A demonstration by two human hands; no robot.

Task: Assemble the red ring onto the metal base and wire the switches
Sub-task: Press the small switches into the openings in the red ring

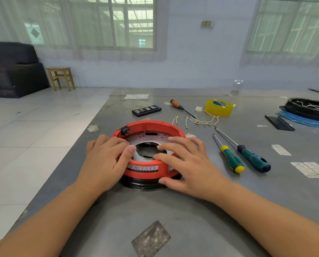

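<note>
The red ring [155,127] sits on a round black base [143,184] in the middle of the grey table. Inside the ring lies a perforated metal plate [151,137] with a central hole. A black switch [124,130] is set in the ring's far left wall. My left hand [106,162] rests on the ring's left side, thumb at the hole's edge. My right hand [186,164] lies over the right side, straight fingers on the plate and thumb against the ring's lower rim. Loose white wires with brass terminals [201,122] lie behind the ring.
Two green-handled screwdrivers [232,160] [253,159] lie to the right. Farther back are a wooden-handled screwdriver [179,106], a black bit case [146,110] and a yellow tape roll [219,107]. A black part on a blue sheet [307,110] is far right. The table's left edge [91,130] drops to the tiled floor.
</note>
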